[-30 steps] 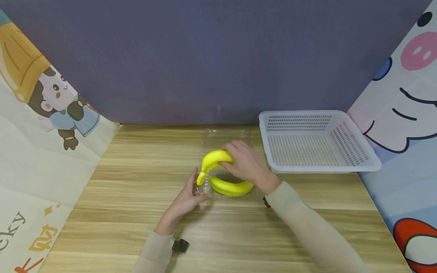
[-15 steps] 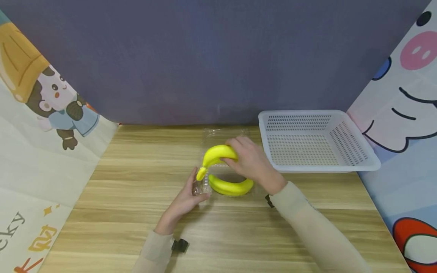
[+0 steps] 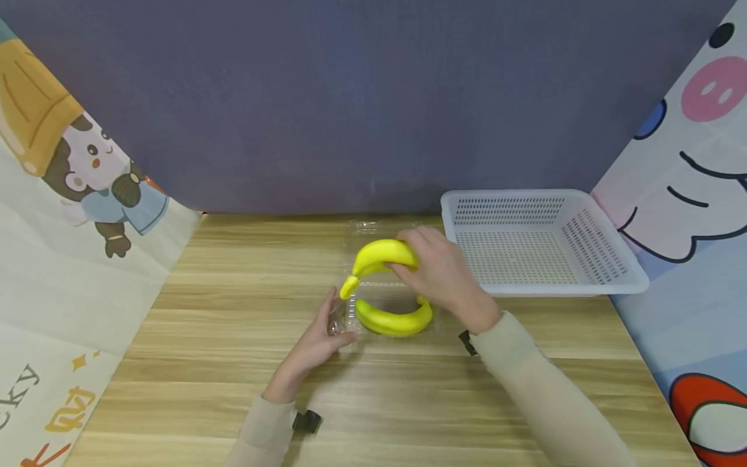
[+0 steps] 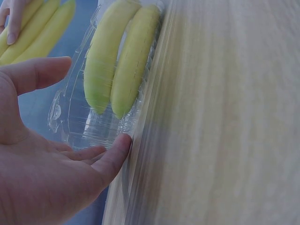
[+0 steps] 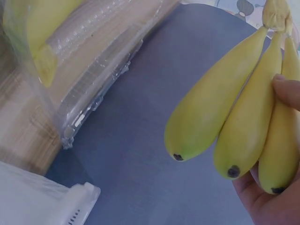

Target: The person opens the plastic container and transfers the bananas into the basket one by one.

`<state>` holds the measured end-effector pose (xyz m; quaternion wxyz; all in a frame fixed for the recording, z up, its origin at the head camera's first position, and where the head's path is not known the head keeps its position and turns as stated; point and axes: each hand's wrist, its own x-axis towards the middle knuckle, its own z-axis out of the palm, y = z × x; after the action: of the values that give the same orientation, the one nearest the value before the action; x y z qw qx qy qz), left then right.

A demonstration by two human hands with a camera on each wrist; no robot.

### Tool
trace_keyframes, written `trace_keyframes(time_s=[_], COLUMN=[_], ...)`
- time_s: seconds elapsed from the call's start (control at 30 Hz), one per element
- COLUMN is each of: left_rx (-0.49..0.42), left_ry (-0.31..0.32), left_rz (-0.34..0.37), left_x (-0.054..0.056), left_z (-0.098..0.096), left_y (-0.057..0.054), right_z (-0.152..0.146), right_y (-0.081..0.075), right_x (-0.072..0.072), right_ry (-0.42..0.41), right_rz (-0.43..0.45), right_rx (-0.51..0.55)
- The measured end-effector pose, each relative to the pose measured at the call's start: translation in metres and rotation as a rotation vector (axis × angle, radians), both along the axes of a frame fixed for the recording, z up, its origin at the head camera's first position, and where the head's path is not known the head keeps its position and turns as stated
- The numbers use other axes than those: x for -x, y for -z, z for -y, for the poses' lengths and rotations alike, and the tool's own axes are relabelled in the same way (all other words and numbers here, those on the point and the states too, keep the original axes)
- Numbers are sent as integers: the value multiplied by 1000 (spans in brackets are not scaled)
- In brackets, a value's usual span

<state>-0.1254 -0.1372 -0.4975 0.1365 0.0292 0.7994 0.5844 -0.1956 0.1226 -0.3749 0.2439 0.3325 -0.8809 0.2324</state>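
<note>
My right hand [image 3: 439, 272]: holding one banana bunch [image 3: 383, 253], raised. My left hand [image 3: 312, 338]: spread wide at a clear box [image 4: 91, 126], more bananas [image 3: 393, 322] inside.

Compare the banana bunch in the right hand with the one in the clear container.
The held bunch is up in the right hand; the boxed bunch lies in the clear container. In the left wrist view, the held bunch shows three bananas, the boxed bunch two. Both are yellow.

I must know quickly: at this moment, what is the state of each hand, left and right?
Left hand: open, at the end of the clear container.
Right hand: closed, holding a bunch of bananas.
</note>
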Motion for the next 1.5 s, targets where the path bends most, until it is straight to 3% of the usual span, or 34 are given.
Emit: trace_keyframes(time_s=[0.33,0.73,1.0,1.5], left_rx=[-14,-10,-15,-25], left_ry=[8,6,13,24], left_rz=[-1,9,-3,-10], left_x=[-1,-1,0,0], left_z=[0,0,0,1], left_y=[0,1,0,0], right_z=[-10,-24,-35,-55], right_y=[-7,-12,-19,-21], right_x=[-3,-2,0,2], right_ry=[19,22,88,167], right_rz=[5,-48,31,4], right_rx=[28,77,100,165])
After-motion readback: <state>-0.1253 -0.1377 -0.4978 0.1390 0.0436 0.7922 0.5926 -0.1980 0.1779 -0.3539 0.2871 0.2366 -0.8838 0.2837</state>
